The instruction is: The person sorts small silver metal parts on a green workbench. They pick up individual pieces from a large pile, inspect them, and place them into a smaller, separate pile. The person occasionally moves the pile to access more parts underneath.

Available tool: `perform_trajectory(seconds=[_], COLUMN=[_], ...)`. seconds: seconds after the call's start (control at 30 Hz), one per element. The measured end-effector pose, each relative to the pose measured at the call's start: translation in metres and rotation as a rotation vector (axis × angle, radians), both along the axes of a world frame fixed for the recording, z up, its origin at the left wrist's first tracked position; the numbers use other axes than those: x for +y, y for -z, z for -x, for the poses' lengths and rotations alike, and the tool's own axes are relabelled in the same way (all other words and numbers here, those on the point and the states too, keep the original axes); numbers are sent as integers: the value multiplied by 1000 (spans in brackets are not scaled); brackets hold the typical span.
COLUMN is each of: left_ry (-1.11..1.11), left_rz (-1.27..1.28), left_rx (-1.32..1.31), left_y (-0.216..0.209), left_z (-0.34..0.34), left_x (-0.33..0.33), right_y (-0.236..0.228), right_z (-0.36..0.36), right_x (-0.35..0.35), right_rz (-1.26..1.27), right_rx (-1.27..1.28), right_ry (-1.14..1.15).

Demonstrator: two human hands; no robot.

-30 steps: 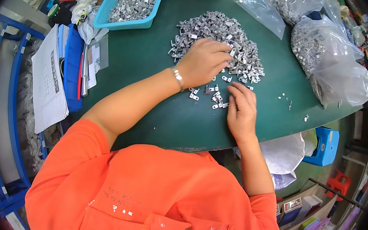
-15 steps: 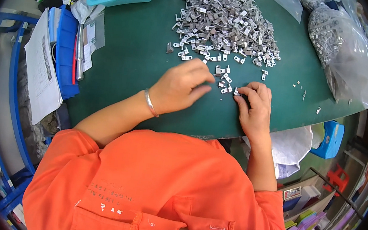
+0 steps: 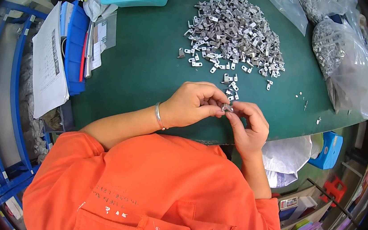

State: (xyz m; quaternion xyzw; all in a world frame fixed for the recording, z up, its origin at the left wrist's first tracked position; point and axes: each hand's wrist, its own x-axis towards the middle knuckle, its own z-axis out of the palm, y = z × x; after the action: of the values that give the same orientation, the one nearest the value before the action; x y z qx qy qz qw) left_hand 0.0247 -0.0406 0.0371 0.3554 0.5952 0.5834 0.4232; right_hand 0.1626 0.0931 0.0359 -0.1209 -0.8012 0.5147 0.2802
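A small silvery metal bracket point(image 3: 227, 107) is pinched between the fingertips of both hands above the table's near edge. My left hand point(image 3: 194, 103), with a bangle at its wrist, has thumb and fingers closed on the bracket from the left. From the right, my right hand point(image 3: 252, 125) grips it between thumb and forefinger. The fingertips hide part of the piece. Just beyond the hands, several loose brackets point(image 3: 231, 80) lie on the green tabletop point(image 3: 149, 57). Farther back rises a large pile of similar brackets point(image 3: 239, 33).
A turquoise basket point(image 3: 137, 0) of metal parts stands at the back left. Papers point(image 3: 47, 69) and a blue tray point(image 3: 76, 47) line the left side. Clear plastic bags point(image 3: 350, 69) of parts sit at the right. Off the front edge hangs a white sack point(image 3: 284, 159).
My left hand has moved right and nearer, and my right hand has drawn slightly nearer me; they now meet on one bracket. The view has shifted a little.
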Motion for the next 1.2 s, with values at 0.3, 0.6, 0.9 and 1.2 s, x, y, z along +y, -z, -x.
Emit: perform_trajectory(seconds=[0.3,0.6,0.9,1.2], left_ry=[16,-7,46,34], left_rz=[-53,-61,-112,-142], left_rx=[-105,-267,233,857], left_y=[1,-3,-2,9], left_z=[-3,-2,3,25], left_x=[-6,-7,-13,-47], right_y=[-1,-1,7,25], right_z=[-6,-6,-10,12], right_x=[-4,-5,-10,16], right_rz=[116,55,-175,-351], right_rx=[13,62,93,-195], right_ry=[-14,-53,-121,159])
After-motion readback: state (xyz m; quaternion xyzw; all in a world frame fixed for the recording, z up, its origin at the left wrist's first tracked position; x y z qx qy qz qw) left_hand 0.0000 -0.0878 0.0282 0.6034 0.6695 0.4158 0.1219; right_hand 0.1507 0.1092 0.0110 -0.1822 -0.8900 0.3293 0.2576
